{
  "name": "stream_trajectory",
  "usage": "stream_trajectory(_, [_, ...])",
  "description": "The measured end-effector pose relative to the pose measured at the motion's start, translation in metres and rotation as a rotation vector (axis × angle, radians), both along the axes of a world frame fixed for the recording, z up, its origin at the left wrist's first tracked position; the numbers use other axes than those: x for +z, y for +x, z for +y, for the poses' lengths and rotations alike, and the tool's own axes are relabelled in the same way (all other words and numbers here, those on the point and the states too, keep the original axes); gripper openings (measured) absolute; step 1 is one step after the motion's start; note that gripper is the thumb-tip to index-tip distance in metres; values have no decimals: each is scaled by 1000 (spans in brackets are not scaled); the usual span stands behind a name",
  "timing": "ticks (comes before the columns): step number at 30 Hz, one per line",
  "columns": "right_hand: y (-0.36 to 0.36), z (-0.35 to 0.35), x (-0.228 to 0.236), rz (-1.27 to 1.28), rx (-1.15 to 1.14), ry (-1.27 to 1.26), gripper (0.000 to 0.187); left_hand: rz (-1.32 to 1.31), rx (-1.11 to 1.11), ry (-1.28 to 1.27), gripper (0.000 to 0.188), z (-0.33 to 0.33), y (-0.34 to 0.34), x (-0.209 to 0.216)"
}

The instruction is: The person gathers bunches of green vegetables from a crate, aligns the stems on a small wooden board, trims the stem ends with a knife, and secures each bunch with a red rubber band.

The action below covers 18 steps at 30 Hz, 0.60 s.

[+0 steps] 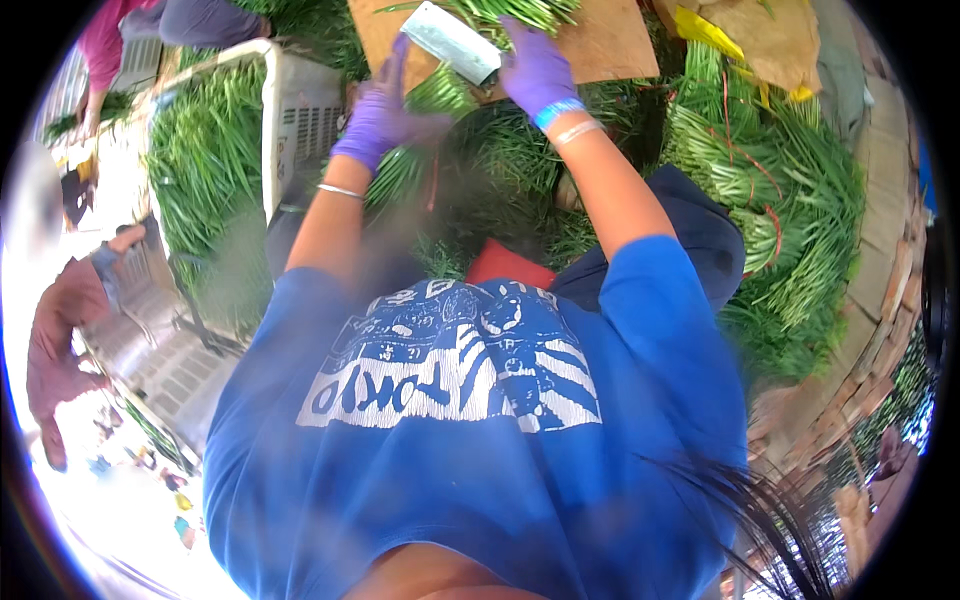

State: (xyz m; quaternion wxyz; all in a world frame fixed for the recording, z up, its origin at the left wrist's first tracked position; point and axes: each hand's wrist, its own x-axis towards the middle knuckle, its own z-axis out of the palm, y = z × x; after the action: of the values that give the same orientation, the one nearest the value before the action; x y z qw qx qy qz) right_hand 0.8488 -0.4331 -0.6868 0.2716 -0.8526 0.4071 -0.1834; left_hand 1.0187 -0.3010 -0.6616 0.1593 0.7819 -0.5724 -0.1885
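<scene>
Both my hands wear purple gloves. A broad metal blade, like a cleaver (450,42), lies slanted over the near part of a brown board (615,45). My right hand (540,72) is closed at the blade's right end, where its fingers hide any handle. Beyond the blade, a bunch of cut green stalks (520,12) rests on the board. My left hand (384,118) is at the board's near left edge, its fingers spread and one reaching up beside the blade. Leafy greens (442,92) hang just right of its palm.
A white plastic crate (270,130) full of long greens stands at left. Tied bundles of greens (770,190) are heaped at right, beside a brick edge (890,340). Something red (508,264) shows by my lap. Another person (65,320) is at far left.
</scene>
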Motion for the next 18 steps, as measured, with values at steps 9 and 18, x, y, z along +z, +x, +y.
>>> stream_trajectory(9, [-26, 86, -60, 211, 794, -400, 66, -426, -4, 236, 107, 61, -43, -45])
stream_trajectory(18, [-58, 63, -81, -543, -407, 192, 32, -308, 297, 95, 87, 98, -89, -112])
